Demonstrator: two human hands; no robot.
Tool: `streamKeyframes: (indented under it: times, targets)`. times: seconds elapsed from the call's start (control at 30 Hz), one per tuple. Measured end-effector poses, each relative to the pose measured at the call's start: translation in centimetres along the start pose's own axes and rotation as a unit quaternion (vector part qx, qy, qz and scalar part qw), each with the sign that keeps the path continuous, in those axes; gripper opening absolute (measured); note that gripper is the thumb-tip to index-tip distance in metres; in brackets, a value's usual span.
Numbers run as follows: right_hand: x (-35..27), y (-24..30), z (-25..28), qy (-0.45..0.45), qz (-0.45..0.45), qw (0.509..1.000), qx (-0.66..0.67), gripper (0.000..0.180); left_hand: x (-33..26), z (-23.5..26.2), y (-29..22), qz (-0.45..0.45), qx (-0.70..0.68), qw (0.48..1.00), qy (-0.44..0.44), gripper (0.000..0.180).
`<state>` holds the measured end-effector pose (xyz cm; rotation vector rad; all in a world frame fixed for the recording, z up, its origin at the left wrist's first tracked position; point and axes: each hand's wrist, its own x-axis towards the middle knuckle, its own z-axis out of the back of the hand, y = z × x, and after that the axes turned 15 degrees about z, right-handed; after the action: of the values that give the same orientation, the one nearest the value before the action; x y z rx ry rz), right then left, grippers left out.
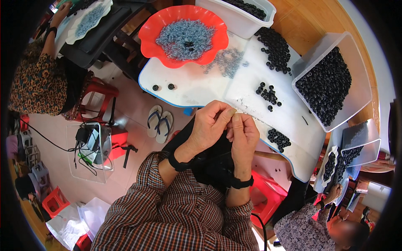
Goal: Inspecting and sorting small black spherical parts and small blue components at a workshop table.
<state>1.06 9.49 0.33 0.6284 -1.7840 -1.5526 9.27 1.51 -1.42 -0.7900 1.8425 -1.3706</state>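
Observation:
My left hand and my right hand meet fingertip to fingertip at the table's near edge. Both are closed in a pinch; whatever lies between the fingers is too small or hidden to make out. Just beyond them, on the white table, sit two small black ring-shaped parts. A loose group of black parts lies to the right, and another cluster is close to my right hand. Farther off, a red scalloped bowl holds many small clear bluish pieces, with a few black parts on top.
A tilted clear bin full of black parts stands at the right, a white tub at the back. Co-workers sit at the far left and lower right. Sandals and a clear box with cables are on the floor.

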Motion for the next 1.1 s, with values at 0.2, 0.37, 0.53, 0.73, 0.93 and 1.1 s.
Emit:
streamKeyframes:
  times: [0.2,0.37,0.53,0.73,0.93,1.1]
  targets:
    - [-0.2,-0.2,-0.4,0.004,0.025,0.998,-0.060,0.015,-0.1,0.1,-0.7,0.035,0.012,0.999,0.007,0.017]
    - [0.2,-0.2,0.3,0.017,0.026,0.997,-0.072,0.014,0.0,0.3,-1.1,-0.003,-0.018,0.999,0.032,0.014]
    - [0.3,0.1,0.4,0.026,0.032,0.996,-0.084,0.015,0.5,0.6,-0.7,-0.091,0.112,0.990,0.012,0.011]
    - [0.3,0.2,0.0,0.030,0.011,0.997,-0.068,0.015,0.1,0.2,-0.4,0.018,-0.011,1.000,0.007,0.010]
    - [0.0,0.0,-0.4,-0.004,0.007,0.998,-0.067,0.014,0.2,-0.4,0.4,-0.003,0.017,0.999,-0.039,0.017]
    - [-0.2,-1.7,-0.5,0.005,0.088,0.980,-0.181,0.010,0.2,-0.4,-0.1,0.100,-0.044,0.993,-0.036,0.019]
